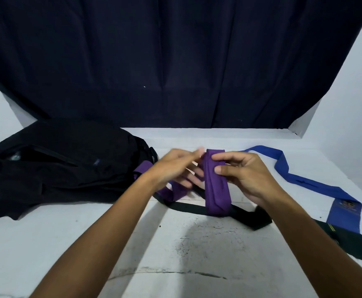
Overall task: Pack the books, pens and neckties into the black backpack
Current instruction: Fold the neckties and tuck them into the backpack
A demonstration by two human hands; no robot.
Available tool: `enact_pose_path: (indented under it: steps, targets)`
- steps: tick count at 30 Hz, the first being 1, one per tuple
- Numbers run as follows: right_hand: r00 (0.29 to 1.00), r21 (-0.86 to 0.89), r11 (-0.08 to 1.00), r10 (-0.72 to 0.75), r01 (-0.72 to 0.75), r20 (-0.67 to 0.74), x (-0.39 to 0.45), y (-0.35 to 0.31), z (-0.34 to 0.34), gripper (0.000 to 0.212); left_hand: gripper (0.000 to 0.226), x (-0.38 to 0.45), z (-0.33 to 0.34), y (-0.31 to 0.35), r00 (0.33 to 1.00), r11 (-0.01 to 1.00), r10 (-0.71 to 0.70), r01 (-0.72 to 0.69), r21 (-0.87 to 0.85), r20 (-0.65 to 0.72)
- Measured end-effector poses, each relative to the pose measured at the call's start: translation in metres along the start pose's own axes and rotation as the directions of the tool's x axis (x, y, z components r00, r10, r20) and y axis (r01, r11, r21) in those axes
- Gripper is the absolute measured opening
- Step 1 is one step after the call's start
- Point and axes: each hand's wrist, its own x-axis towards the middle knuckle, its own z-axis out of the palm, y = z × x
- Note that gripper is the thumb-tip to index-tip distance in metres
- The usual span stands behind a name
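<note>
So the right hand (243, 177) pinches the folded purple necktie (216, 186) between thumb and curled fingers, holding it up just right of the black backpack (57, 166), which lies on its side on the white table (89, 244). Left hand (175, 168) sits right against the tie on its backpack side, fingers blurry, so I can't tell if it's gripping the loose purple tail. Farther right of the backpack, a blue necktie (300, 179) and a black necktie (248, 216) lie flat, the black one passing under the purple one.
</note>
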Motion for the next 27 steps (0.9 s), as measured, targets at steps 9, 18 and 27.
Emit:
enact_pose_path:
  steps: [9, 18, 27]
  targets:
    - [0.99, 0.082, 0.988, -0.137, 0.133, 0.046, 0.013, -0.056, -0.002, 0.028, 0.061, 0.031, 0.02, 0.016, 0.97, 0.915, 0.242, -0.239, -0.324, -0.032]
    - [0.976, 0.058, 0.987, -0.139, 0.15, -0.165, 0.032, -0.049, -0.018, 0.027, 0.081, 0.028, 0.045, -0.011, 0.984, 0.832, 0.122, -0.03, -0.554, 0.131]
    - [0.943, -0.143, 0.971, -0.224, 0.192, -0.248, 0.035, -0.024, -0.008, 0.027, 0.05, 0.018, 0.053, -0.006, 0.987, 0.843, 0.139, -0.073, -0.533, 0.084]
